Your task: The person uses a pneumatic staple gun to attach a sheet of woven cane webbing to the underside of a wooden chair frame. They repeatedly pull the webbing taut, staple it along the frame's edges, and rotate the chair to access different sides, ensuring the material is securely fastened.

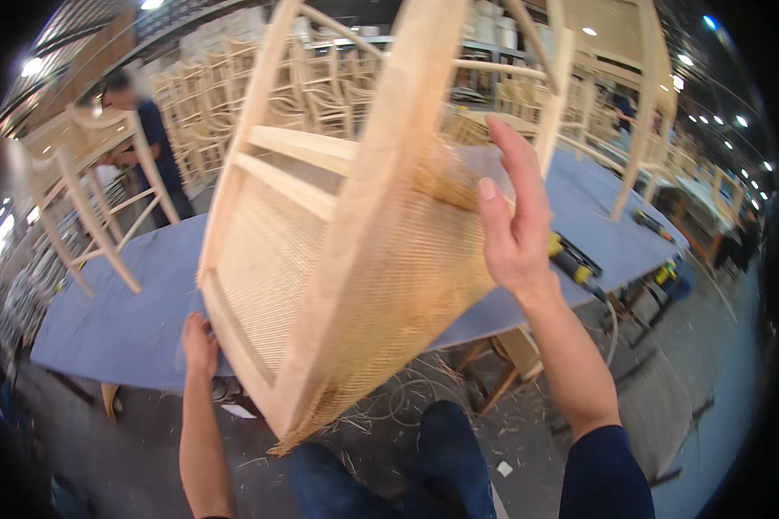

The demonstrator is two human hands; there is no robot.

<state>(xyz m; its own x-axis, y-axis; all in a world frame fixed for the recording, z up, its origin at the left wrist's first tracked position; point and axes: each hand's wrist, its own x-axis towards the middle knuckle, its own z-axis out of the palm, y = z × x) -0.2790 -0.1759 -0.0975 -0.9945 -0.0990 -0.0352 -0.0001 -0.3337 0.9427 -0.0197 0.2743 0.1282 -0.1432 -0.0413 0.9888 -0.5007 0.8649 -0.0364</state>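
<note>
Your left hand (201,348) by the chair (344,251), can't tell if gripping | your right hand (518,227) wide, near its webbing (415,259) | chair tilted between them, over near side of tabletop (130,324)

My chair frame (363,208) is pale, creamy blond wood, and its woven panel (415,268) is straw-gold, patterned in fine, close parallel lines; I see a plain dusty-blue worktop (130,324), a yellow-and-black power tool (569,260), grey floor (138,467), my own navy sleeve (606,480) and my dark blue jeans (454,458)
</note>
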